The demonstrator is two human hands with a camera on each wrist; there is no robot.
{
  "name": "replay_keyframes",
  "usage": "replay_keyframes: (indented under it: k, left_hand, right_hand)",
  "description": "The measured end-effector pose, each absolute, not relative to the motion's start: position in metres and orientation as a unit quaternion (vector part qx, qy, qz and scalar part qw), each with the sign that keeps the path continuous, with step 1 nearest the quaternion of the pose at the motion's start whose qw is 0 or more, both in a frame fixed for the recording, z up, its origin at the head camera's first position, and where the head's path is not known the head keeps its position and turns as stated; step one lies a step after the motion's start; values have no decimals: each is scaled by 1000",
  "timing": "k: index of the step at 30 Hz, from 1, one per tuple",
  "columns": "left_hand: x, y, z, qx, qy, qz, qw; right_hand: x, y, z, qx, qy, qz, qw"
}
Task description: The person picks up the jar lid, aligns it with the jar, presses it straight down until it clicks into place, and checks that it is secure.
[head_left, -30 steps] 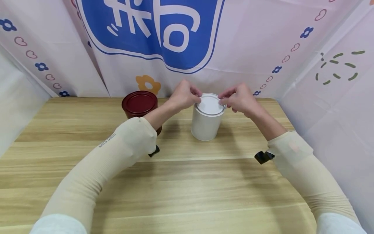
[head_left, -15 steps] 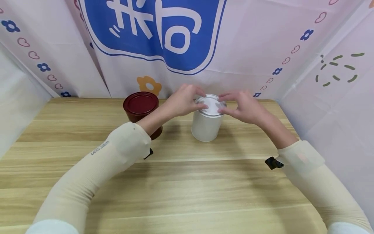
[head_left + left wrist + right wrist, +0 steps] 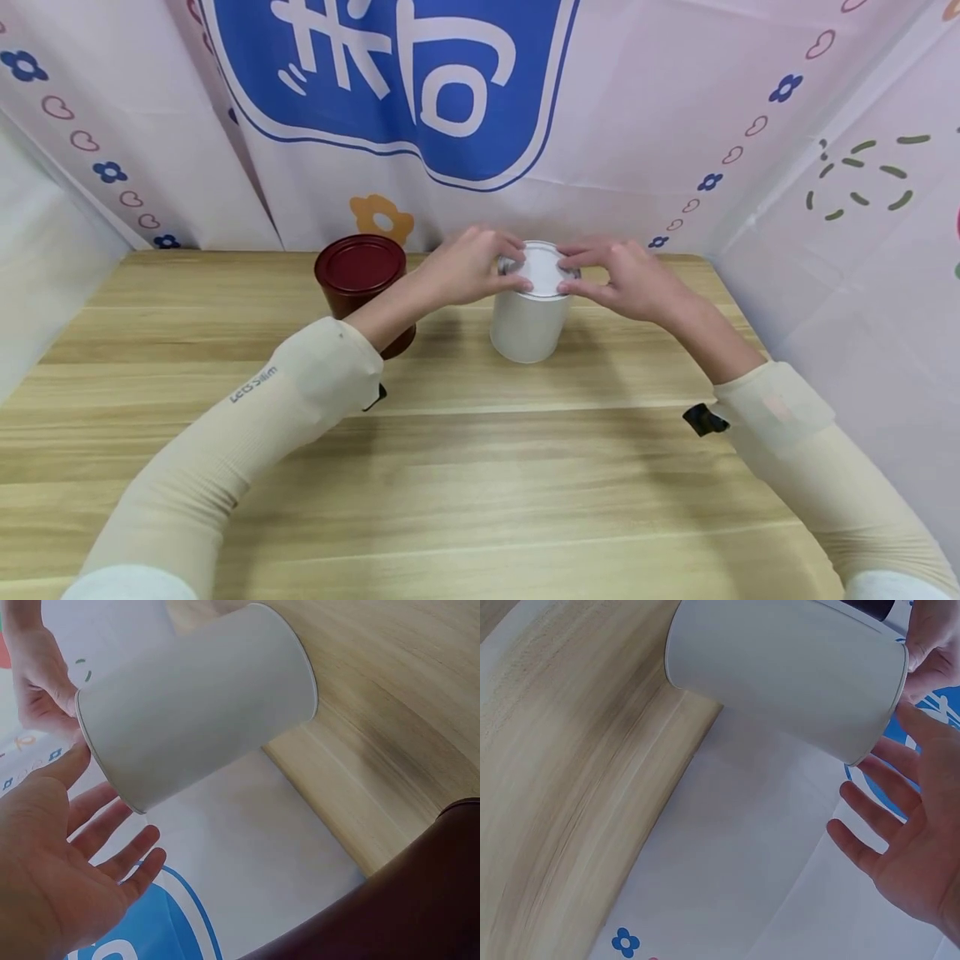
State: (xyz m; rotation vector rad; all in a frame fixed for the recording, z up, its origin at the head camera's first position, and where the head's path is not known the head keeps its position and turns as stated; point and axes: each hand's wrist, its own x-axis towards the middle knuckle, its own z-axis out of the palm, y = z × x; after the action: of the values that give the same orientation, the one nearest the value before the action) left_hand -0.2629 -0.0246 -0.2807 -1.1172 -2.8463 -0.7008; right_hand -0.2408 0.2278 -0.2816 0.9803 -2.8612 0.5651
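Note:
A white can [image 3: 528,329] stands upright on the wooden table, its pale round lid [image 3: 542,271] sitting on top. On the lid's left side, my left hand [image 3: 467,265] rests its thumb and fingertips at the rim. My right hand [image 3: 628,273] touches the opposite side in the same manner. The left wrist view has the left hand [image 3: 67,862] with fingers spread and fairly straight beside the can's top edge [image 3: 105,769]. Likewise, the right wrist view has the right hand [image 3: 919,817] with loosely extended fingers. Neither hand wraps around the can body.
A dark red can [image 3: 360,271] with a lid stands left of the white one, partly behind my left forearm. The wooden table [image 3: 480,483] reaches back to a printed cloth backdrop [image 3: 622,108]. Another cloth [image 3: 862,275] hangs along the right side.
A second ago both hands pinched at the lid's edges. Since then the fingers have spread and moved onto the top, and the forearms have lowered slightly. The white can stays in place.

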Motion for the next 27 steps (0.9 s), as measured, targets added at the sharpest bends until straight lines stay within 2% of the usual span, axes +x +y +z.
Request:
replay_keyframes:
  k: [6, 27]
  left_hand:
    - [-263, -25, -281, -357, -909, -215, 4]
    - [-266, -22, -280, -353, -904, -242, 8]
  right_hand:
    - [-242, 228, -281, 327, -927, 176, 40]
    - [-248, 224, -270, 311, -939, 145, 7]
